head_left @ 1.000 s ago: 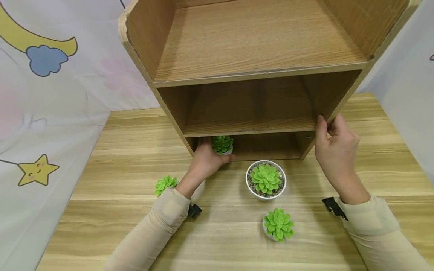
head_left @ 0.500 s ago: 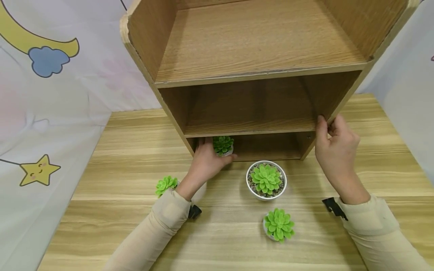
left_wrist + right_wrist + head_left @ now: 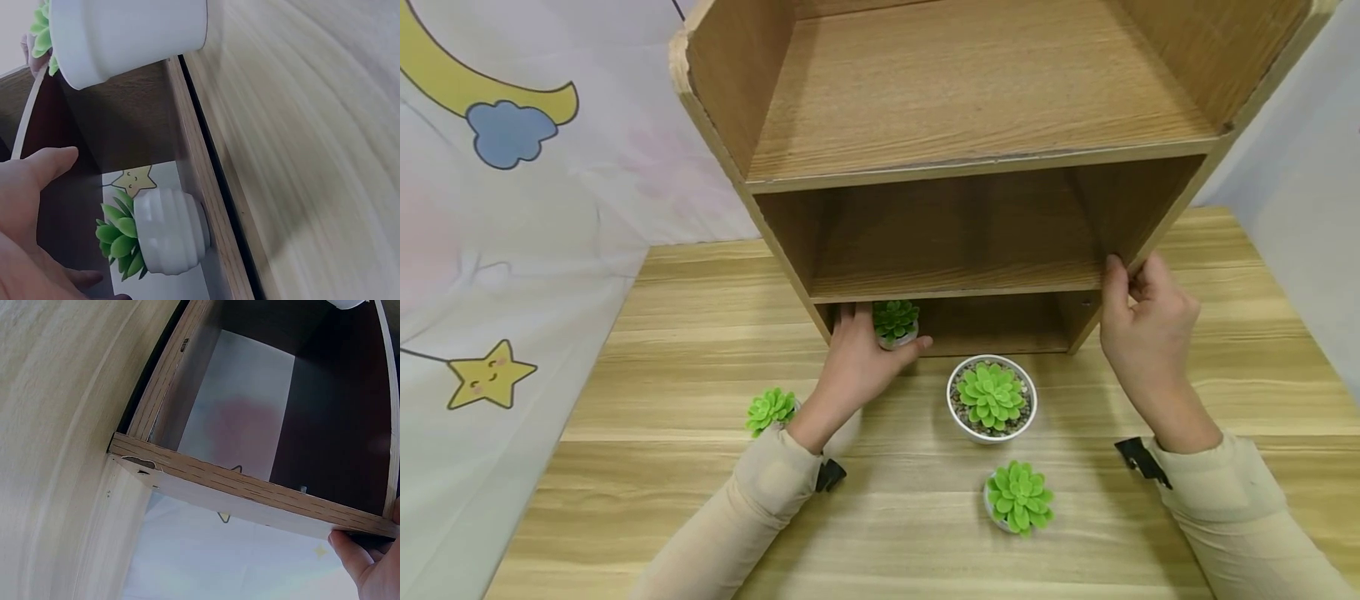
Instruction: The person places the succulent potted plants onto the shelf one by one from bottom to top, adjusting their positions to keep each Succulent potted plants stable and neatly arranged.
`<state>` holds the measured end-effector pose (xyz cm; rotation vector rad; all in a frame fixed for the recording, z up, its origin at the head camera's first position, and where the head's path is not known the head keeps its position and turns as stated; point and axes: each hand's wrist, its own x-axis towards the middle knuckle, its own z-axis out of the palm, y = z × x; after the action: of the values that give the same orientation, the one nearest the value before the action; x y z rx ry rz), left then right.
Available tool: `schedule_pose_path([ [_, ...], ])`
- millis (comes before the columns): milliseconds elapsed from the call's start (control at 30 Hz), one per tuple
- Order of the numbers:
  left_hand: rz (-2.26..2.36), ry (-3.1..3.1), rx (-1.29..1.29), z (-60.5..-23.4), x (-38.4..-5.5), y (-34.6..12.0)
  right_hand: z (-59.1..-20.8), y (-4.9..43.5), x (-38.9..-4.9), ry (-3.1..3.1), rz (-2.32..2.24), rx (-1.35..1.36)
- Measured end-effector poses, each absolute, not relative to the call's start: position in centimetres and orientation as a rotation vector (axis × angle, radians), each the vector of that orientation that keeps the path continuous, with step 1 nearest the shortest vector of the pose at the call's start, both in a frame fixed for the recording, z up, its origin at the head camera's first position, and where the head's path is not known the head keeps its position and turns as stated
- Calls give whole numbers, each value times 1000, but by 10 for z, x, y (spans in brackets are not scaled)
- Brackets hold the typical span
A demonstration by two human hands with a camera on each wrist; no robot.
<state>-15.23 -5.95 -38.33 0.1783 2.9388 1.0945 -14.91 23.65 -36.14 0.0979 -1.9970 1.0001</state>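
Observation:
In the bottom compartment of a wooden shelf unit (image 3: 985,92) stands a small potted succulent (image 3: 895,321), its ribbed white pot (image 3: 172,231) upright near the left side. My left hand (image 3: 859,354) reaches in beside it, fingertips partly hidden under the middle board. The left wrist view shows that hand's thumb (image 3: 56,164) extended, with a gap between hand and pot. My right hand (image 3: 1152,350) grips the front edge of the unit's right side panel, thumb on the inner face and fingers round the outside.
A larger white pot with a succulent (image 3: 991,400) stands on the table (image 3: 625,500) just in front of the unit. Nearer is a small succulent (image 3: 1019,498); another succulent (image 3: 771,410) is partly behind my left forearm. A patterned cloth (image 3: 587,200) hangs behind.
My left thumb has swung out to the right, away from the small pot, and the hand has loosened. The small succulent and my right hand have stayed in place.

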Motion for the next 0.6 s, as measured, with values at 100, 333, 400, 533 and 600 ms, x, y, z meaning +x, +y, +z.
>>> schedule_pose_path([
  [100, 1129, 2936, 190, -381, -149, -60, -361, 236, -149, -2001, 993, 93],
  [333, 1181, 2934, 192, -377, -142, -60, -361, 236, -149, -1996, 1008, 95],
  [400, 1203, 2938, 208, -376, -140, -60, -362, 236, -149, -1994, 1010, 93],
  [533, 1256, 2950, 250, -375, -137, -60, -363, 237, -149, -1996, 1010, 85],
  [600, 1273, 2950, 266, -375, -135, -60, -364, 237, -149, -1999, 1004, 75],
])
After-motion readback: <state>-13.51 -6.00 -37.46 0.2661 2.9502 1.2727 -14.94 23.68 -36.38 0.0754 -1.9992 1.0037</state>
